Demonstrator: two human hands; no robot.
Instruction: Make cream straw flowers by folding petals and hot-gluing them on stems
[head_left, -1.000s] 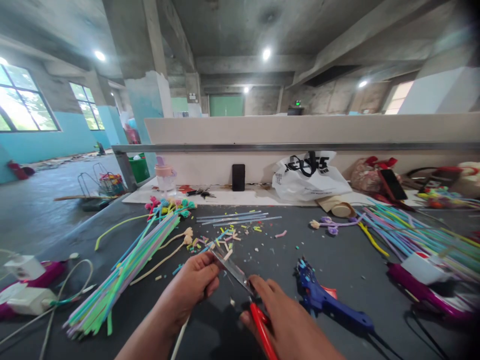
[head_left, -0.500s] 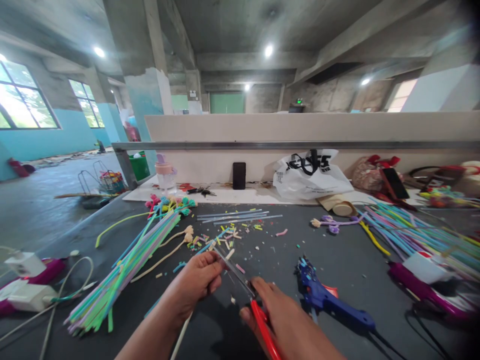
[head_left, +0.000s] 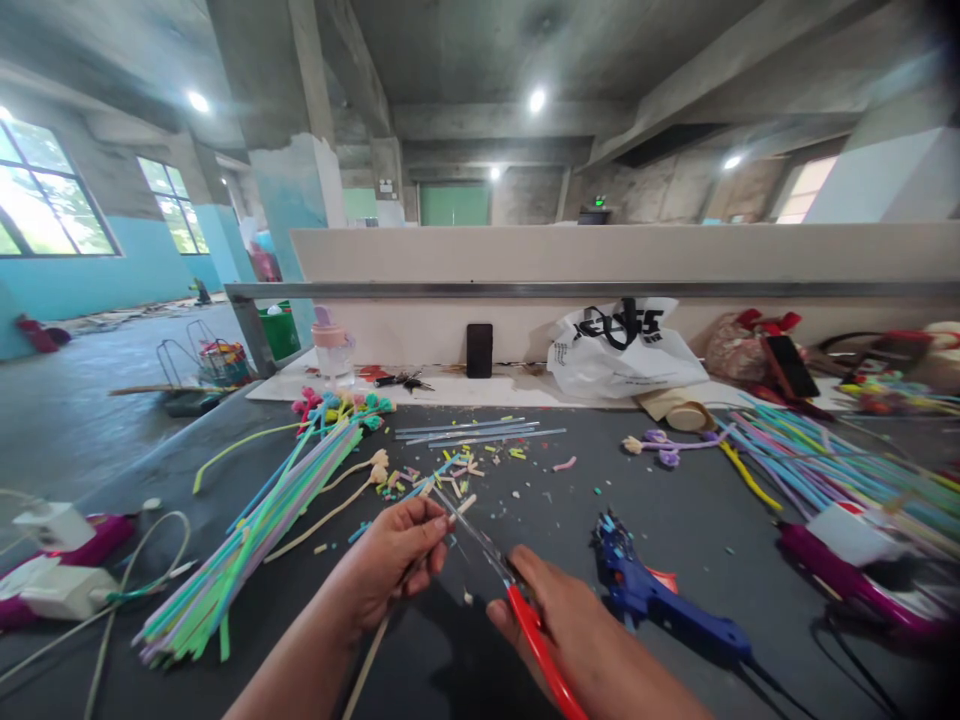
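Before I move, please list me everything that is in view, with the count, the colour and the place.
Scissors: one, red handles, right hand
Stem: one, cream, left hand
Clippings: many, mixed, mid-table
Clear sticks: several, clear, behind clippings
Stem bundles: two, mixed, left and right
Glue gun: one, blue, right
Phones: two, black, back centre and back right
Bottle: one, pink and clear, back left
Bag: one, white, back
Bin: one, green, floor left
Table: one, dark grey, beneath
Windows: at least two, bright, far left
Other small items: count unclear, mixed, around the edges
Hands: two, bare, front centre
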